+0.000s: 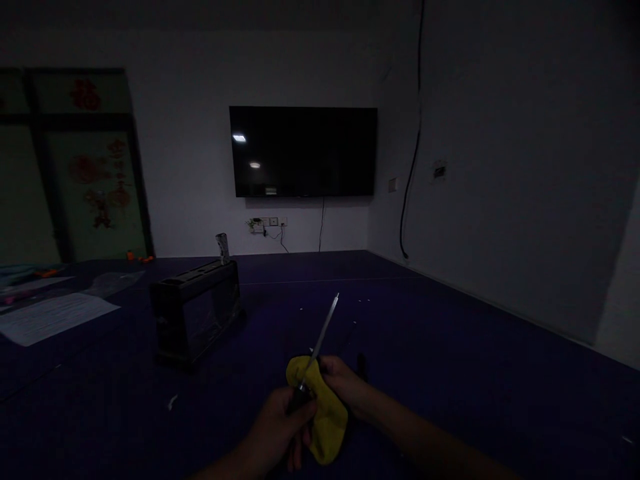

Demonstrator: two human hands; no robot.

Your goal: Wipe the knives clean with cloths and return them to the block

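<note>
Both hands hold a slim silver-shafted tool with a black handle (pixel 325 330) and a soft yellow cloth (pixel 327 427).
The left hand's (pixel 280 423) fingers are closed round the handle; the right hand's (pixel 346 385), partly hidden, grip the cloth's upper edge. The dark purple-blue surface (pixel 440 373) stretches broadly between a black open-sided box frame (pixel 167 317) and the pale right wall (pixel 525 167).

"What blocks the fingers (pixel 303 415)?"

"A yellow fabric cloth (pixel 330 427) between them, a slim silvery metal shaft (pixel 325 328) straight ahead; forward-left, a black open-sided boxy frame (pixel 197 275)."

"And a way through?"

"Right of them, past a small dark object (pixel 361 367), low over the flat dark-blue surface (pixel 440 353)."
</note>
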